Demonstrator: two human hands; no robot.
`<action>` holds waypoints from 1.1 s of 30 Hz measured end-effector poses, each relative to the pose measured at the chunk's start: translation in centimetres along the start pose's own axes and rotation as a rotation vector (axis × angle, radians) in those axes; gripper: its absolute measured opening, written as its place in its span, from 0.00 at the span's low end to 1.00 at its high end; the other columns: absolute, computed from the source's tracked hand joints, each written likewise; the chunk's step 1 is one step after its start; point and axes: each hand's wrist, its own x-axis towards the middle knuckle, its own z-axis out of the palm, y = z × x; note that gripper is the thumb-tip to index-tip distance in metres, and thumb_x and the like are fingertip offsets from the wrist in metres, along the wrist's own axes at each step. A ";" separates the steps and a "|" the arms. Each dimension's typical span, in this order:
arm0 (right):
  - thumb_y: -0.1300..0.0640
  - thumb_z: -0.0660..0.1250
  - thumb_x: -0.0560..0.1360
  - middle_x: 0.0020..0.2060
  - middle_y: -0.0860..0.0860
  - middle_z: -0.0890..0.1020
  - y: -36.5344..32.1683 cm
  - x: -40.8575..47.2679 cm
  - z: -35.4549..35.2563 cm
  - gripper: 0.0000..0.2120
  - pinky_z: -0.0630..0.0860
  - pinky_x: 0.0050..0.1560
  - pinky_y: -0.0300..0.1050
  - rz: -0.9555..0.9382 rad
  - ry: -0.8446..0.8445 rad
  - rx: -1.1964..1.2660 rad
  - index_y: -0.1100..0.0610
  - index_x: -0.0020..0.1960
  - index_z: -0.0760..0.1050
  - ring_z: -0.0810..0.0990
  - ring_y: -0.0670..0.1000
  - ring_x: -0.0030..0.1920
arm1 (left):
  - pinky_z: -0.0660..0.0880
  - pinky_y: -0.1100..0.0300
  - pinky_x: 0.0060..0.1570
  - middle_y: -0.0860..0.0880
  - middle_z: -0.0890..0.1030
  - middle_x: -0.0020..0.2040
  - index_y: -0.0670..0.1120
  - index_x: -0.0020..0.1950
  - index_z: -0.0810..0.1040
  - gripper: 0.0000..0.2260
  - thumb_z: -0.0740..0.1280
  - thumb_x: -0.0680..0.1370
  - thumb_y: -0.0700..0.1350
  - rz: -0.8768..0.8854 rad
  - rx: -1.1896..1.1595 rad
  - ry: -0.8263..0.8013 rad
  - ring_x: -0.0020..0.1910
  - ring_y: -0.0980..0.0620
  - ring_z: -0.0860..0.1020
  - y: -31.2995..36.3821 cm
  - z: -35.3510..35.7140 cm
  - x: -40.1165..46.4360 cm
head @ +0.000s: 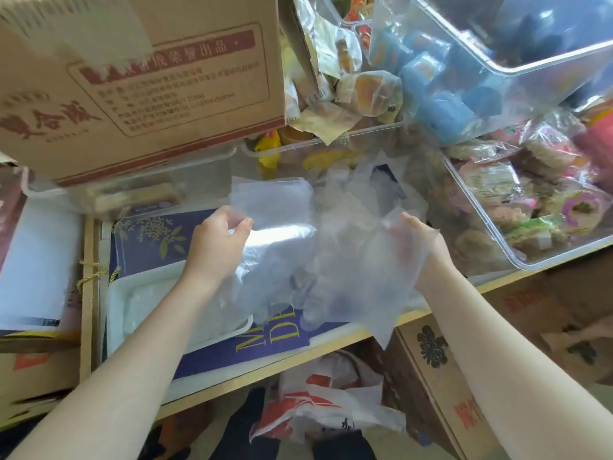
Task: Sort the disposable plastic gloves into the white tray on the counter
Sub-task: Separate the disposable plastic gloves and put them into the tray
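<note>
Above the counter and white tray: two hands, left hand and right hand, each pinching a translucent plastic glove.

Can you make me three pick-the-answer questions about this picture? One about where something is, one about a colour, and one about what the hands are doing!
1. Where is the white tray?
A. On the counter, under the left arm
B. Inside the cardboard box
C. On the floor

2. What colour is the mat with the leaf pattern?
A. Red
B. Dark blue
C. Green

3. What are the two hands doing?
A. Resting flat on the counter
B. Closing the cardboard box
C. Each pinching thin see-through gloves

Answers:
1. A, the tray sits on the counter, partly hidden by the left forearm.
2. B, the mat is dark blue with pale leaves.
3. C, the left hand and right hand both pinch the plastic gloves above the counter.
</note>
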 end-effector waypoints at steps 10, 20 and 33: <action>0.55 0.61 0.79 0.34 0.48 0.75 1.5 0.0 3.6 0.10 0.73 0.32 0.28 -0.228 0.021 0.056 0.59 0.41 0.70 0.79 0.37 0.30 | 0.61 0.64 0.39 0.51 0.76 0.44 0.41 0.49 0.76 0.06 0.61 0.78 0.43 -0.014 -0.015 0.066 0.45 0.51 0.72 -2.1 1.9 0.6; 0.21 0.59 0.57 0.76 0.44 0.44 6.3 -3.1 0.5 0.58 0.55 0.72 0.47 -0.293 -0.252 -0.415 0.50 0.77 0.44 0.51 0.44 0.75 | 0.61 0.64 0.38 0.49 0.77 0.45 0.41 0.53 0.75 0.07 0.61 0.79 0.42 -0.038 -0.056 0.042 0.45 0.49 0.72 -3.7 2.8 1.1; 0.32 0.64 0.68 0.76 0.54 0.39 11.5 -3.8 3.9 0.51 0.41 0.75 0.54 -0.570 -0.474 -1.506 0.53 0.76 0.38 0.40 0.55 0.76 | 0.65 0.56 0.38 0.51 0.71 0.31 0.45 0.48 0.73 0.08 0.56 0.80 0.47 -0.045 -0.146 -0.093 0.34 0.46 0.70 -4.3 2.6 1.8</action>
